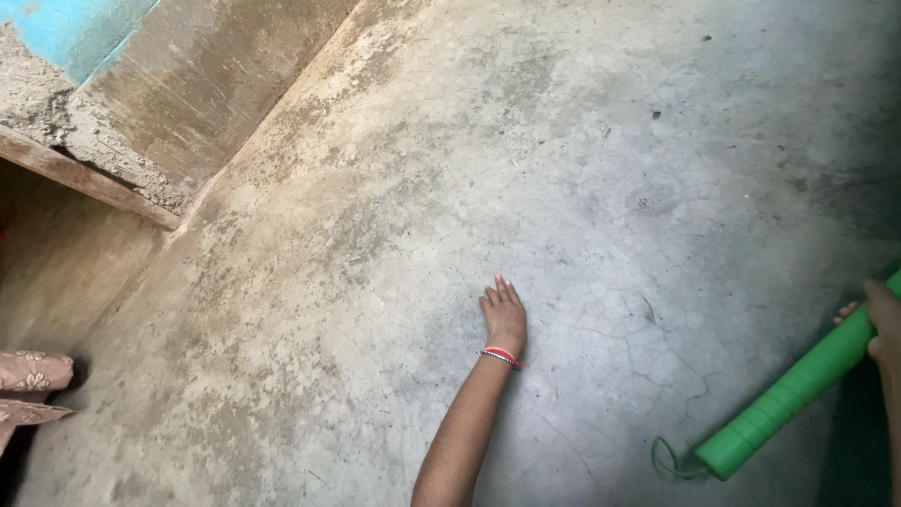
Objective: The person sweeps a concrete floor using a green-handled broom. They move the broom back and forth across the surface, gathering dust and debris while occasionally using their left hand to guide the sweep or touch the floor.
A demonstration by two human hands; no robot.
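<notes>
The left hand [504, 314] reaches out flat over the concrete floor [582, 169], fingers straight and held together, palm down, holding nothing; whether it presses on the floor or hovers just above it cannot be told. A red and silver bangle [501, 356] sits at its wrist, and the bare forearm runs down to the bottom edge of the view. The right hand [880, 324] shows only in part at the right edge, its fingers curled shut around a green handle [793, 390]. The handle is ribbed like a grip, slants down to the left from the hand, and ends in a blunt cap from which a thin green loop cord [668, 460] hangs beside the floor. What the handle belongs to is out of view past the right edge. The two hands are well apart, with cracked grey floor between them. The floor turns brown and stained towards the left, where it meets a rough wall [202, 84] with a blue patch at the top. Under the wall's crumbling edge runs a wooden plank [84, 178]. At the far left edge lies a piece of pink patterned cloth [33, 376]
</notes>
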